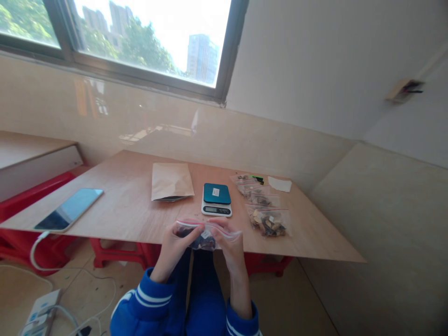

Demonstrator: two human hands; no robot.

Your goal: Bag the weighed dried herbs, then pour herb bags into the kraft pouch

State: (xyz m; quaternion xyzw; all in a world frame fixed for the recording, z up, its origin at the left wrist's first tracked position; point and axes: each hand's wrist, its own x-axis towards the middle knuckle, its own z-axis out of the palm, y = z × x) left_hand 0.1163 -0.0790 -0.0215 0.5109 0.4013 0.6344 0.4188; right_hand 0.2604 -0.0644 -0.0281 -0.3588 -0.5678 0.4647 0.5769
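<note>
Blue striped sleeves [147, 303] lead up to two hands holding a clear zip-top bag [199, 242] of dark pieces, its long axis and red-lined seal running side to side. The left hand [178, 249] is closed on the bag's left end, thumb across the front; the right hand [229, 245] pinches the other end, equally close to it. The bag sits just in front of a kitchen scale [216, 210]. Further zip bags [261, 207] lie right of the scale, a kraft envelope [171, 182] left of it, and a tablet [68, 210] farther left.
</note>
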